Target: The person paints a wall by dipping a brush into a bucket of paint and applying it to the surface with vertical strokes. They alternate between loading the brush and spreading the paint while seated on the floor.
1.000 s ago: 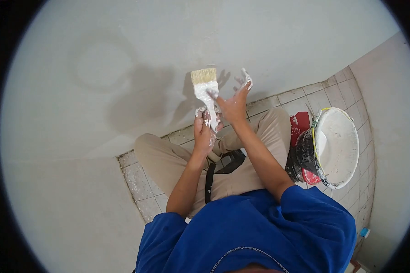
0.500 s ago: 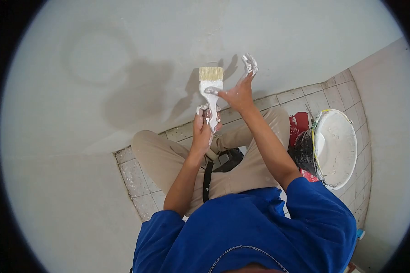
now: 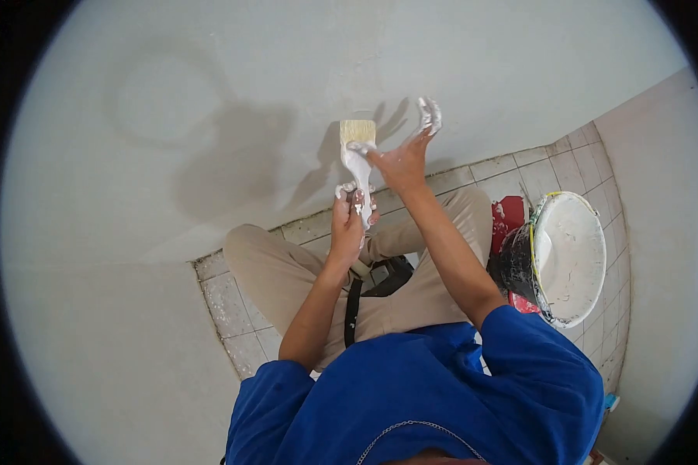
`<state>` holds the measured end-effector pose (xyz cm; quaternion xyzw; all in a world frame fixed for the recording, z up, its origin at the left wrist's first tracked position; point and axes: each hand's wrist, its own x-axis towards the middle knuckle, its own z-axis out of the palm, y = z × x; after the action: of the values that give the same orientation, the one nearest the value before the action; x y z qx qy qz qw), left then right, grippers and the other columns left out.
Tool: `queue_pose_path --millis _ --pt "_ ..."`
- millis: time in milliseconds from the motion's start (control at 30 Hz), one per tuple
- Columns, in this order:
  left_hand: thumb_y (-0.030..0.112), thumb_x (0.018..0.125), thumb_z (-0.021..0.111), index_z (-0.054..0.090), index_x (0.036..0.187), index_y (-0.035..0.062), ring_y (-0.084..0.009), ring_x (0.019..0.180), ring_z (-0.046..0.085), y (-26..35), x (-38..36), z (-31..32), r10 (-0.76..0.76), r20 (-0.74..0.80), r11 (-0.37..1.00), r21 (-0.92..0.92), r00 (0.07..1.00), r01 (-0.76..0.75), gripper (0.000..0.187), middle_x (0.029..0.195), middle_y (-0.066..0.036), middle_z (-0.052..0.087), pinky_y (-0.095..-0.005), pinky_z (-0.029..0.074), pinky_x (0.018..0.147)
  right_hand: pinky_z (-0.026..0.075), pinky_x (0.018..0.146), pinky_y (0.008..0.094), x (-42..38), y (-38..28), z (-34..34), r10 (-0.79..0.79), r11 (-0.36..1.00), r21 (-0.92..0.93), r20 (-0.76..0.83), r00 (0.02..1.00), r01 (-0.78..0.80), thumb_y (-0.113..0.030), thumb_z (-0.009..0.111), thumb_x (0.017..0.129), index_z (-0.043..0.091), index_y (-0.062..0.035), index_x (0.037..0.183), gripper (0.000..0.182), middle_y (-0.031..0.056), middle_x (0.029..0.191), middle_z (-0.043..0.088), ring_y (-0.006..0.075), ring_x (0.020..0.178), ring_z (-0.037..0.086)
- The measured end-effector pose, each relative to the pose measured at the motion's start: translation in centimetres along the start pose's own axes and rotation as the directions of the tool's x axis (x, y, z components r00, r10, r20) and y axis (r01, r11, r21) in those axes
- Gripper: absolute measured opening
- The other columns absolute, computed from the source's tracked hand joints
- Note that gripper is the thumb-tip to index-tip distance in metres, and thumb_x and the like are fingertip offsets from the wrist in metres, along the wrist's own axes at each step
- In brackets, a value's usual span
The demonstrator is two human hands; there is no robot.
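Left fingers: I saw the fingers (image 3: 341,191) of the left hand (image 3: 349,225) closed narrowly around the handle of the brush (image 3: 357,155), white smears across them.
Right fingers: the fingers (image 3: 435,118) of the right hand (image 3: 402,166) were wide open and held nothing, pointing up and away from the brush, their tips coated white. The thumb stretched far from them and lay against the white part of the brush, just below the bristles (image 3: 357,131).
Brush: from my remote view it was upright in the picture, gripped low by the left hand, bristles uppermost and pale, the body below coated white. It showed in front of the wall (image 3: 271,70); I could not tell whether the bristles touched it.
Bucket: the bucket (image 3: 578,256), black outside and white inside, had a yellow line along its rim and was to the right of the bent knees, well apart from both hands.
Red item: a red object (image 3: 509,214) with white splashes showed just beside the bucket, partly hidden.
Floor: speckled tiles (image 3: 226,304) ran along the wall's base.
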<state>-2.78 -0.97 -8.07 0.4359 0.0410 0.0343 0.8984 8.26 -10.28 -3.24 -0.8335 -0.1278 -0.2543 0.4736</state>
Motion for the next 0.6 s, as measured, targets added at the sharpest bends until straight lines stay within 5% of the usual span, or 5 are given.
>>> queue_pose_path --millis 100,200,500,600 --pt "0.016 0.099 0.043 0.042 0.115 0.0033 -0.0094 0.079 0.046 0.0 0.3 -0.2 0.010 -0.045 0.998 0.056 0.999 -0.007 0.020 0.098 -0.005 0.051 -0.0239 0.041 0.057 0.026 0.104 0.0484 1.0 0.8 -0.6 0.059 0.994 0.097 -0.138 0.989 -0.046 -0.039 0.089 0.054 0.008 0.0018 0.138 0.123 0.0212 0.136 0.019 0.0338 0.127 0.024" --pt "0.013 0.099 0.043 0.043 0.112 0.0029 -0.0095 0.077 0.047 0.1 0.2 0.5 0.019 -0.140 0.998 0.060 0.990 -0.010 0.017 0.094 -0.006 0.052 -0.0242 0.041 0.058 0.025 0.104 0.0480 -0.5 -0.3 -1.7 0.190 0.967 0.185 -0.064 0.980 -0.175 -0.033 0.089 0.057 0.007 0.0031 0.138 0.120 0.0209 0.134 0.021 0.0337 0.126 0.026" --pt "0.010 0.098 0.042 0.044 0.109 0.0036 -0.0067 0.074 0.045 0.1 0.3 0.5 0.097 0.009 0.992 0.074 0.995 -0.097 0.013 0.091 -0.002 0.051 -0.0229 0.040 0.057 0.024 0.106 0.0454 -2.9 -1.8 -0.1 0.154 0.979 0.130 0.042 0.987 -0.158 -0.035 0.085 0.059 0.009 0.0066 0.136 0.117 0.0232 0.131 0.021 0.0358 0.126 0.024" --pt "0.009 0.098 0.042 0.045 0.107 0.0030 -0.0067 0.071 0.044 -0.1 0.2 0.4 0.070 -0.121 0.984 0.171 0.990 -0.048 0.011 0.088 -0.002 0.049 -0.0232 0.040 0.056 0.025 0.106 0.0461 -2.7 -2.5 0.0 0.252 0.954 0.154 0.053 0.966 -0.257 -0.034 0.085 0.059 0.008 0.0068 0.137 0.116 0.0234 0.132 0.020 0.0361 0.127 0.023"
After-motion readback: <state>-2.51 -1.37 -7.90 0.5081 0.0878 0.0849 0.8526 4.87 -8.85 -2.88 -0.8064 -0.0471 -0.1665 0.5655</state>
